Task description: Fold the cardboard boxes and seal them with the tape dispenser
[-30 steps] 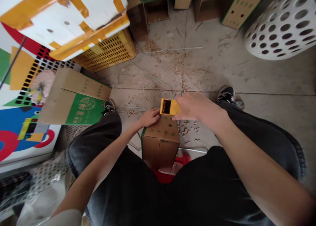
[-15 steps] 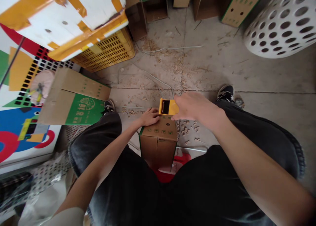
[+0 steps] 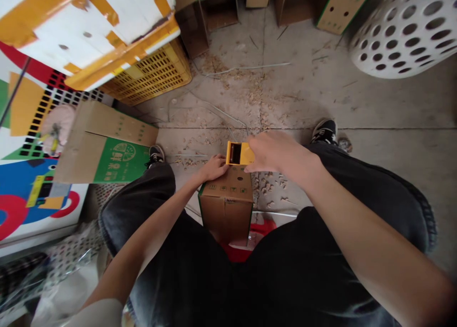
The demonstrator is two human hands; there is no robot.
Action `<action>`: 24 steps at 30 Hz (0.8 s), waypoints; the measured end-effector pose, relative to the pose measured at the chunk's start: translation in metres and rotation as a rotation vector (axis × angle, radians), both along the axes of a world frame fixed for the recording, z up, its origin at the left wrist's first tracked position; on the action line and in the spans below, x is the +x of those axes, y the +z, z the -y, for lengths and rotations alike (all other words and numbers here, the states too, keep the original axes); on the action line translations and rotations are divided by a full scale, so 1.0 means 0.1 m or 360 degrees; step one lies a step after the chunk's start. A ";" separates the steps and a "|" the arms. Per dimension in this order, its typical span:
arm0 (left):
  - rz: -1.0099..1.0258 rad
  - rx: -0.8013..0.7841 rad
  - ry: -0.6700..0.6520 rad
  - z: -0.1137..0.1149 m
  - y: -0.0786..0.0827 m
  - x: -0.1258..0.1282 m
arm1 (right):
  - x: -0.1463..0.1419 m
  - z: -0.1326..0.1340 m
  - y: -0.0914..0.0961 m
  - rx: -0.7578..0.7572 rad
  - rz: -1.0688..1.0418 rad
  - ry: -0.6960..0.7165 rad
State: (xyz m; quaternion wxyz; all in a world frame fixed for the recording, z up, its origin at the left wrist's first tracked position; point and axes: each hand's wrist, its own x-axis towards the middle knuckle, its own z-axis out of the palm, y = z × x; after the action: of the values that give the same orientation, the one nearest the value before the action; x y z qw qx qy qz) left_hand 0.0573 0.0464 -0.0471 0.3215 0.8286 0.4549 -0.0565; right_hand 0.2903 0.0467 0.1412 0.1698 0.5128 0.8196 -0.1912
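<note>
My right hand is shut on a yellow tape dispenser, holding it at the far edge of the top of a closed brown cardboard carton. The carton has green edging and stands between my knees. My left hand rests on the carton's far left corner, holding nothing. Any tape on the dispenser is hidden or too small to tell.
A flattened green-printed carton lies left of my knee, below a yellow plastic crate. A white perforated basket stands far right. Open cartons line the back. Wood shavings and wire strands cover the concrete floor.
The whole view has drifted slightly left and up. The dispenser and both hands keep nearly the same place on the carton.
</note>
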 end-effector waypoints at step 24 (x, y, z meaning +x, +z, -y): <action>0.0181 0.0059 0.0001 0.09 0.23 -0.01 | 0.01 0.00 0.01 -0.0017 0.0020 -0.0015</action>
State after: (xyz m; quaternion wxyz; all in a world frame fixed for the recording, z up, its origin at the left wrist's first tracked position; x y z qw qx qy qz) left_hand 0.0563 0.0371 -0.0242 0.3316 0.8361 0.4370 -0.0007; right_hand 0.2915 0.0467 0.1418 0.1769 0.5168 0.8150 -0.1932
